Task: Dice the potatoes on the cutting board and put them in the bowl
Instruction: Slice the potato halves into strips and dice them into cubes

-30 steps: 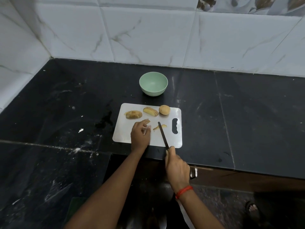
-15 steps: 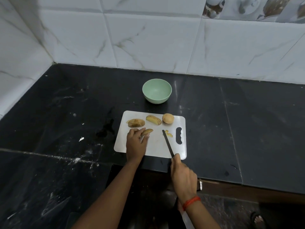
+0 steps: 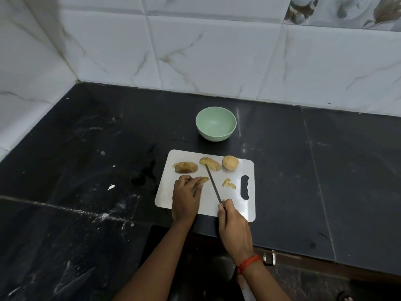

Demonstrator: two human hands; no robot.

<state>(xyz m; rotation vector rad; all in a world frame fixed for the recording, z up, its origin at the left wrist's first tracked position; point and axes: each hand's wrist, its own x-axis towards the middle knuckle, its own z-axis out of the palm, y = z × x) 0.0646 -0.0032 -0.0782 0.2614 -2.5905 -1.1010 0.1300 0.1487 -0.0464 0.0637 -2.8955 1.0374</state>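
Potato pieces lie on the white cutting board near the empty green bowl, the left hand pinching one slice, the right hand gripping the knife.

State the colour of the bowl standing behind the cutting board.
The bowl is pale mint green, seen best in the head view.
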